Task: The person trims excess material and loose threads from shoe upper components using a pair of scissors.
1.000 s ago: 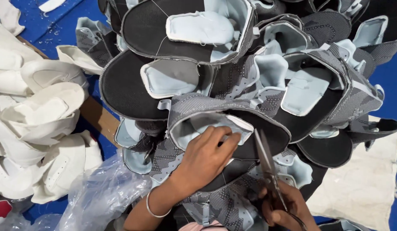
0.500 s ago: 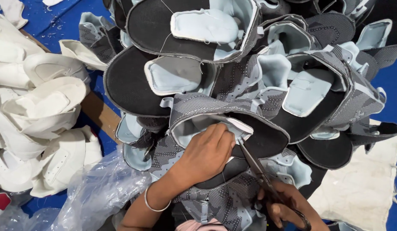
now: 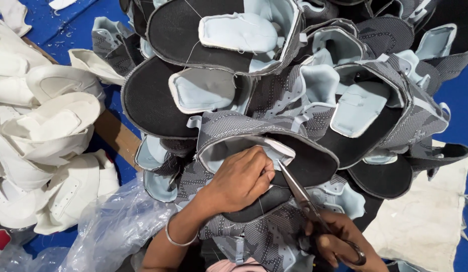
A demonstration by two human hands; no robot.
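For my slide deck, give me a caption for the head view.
Left hand pins a grey shoe upper while right hand works scissors at its edge.
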